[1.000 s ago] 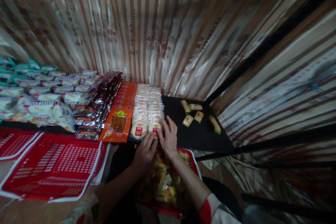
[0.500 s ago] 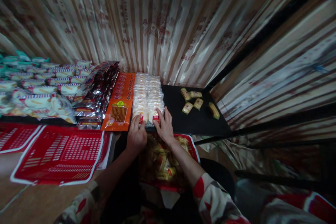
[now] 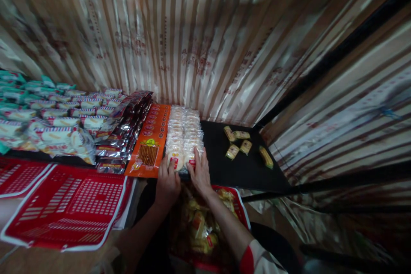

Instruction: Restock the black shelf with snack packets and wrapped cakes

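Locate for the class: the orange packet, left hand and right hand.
Orange packet [image 3: 149, 140], head view: printed front.
Left hand [image 3: 168, 183], head view: back of hand.
Right hand [image 3: 201, 177], head view: back of hand.

Setting: small shop or snack stall; which of the two cannot be told. Evidence, itemised: black shelf [image 3: 224, 175] with black metal bars [image 3: 334, 60]; packaged snacks sorted by kind, namely blue-and-red-edged white packets [image 3: 64, 137], green packets [image 3: 14, 92], overlapping maroon foil packets [image 3: 128, 126], one orange packet [image 3: 146, 145], two rows of clear-wrapped white rounds [image 3: 185, 128], a few small yellow packets [image 3: 245, 146]. Red plastic shopping baskets [image 3: 93, 192], white-rimmed, in front. Backdrop: pleated, printed striped sheeting [image 3: 199, 30].
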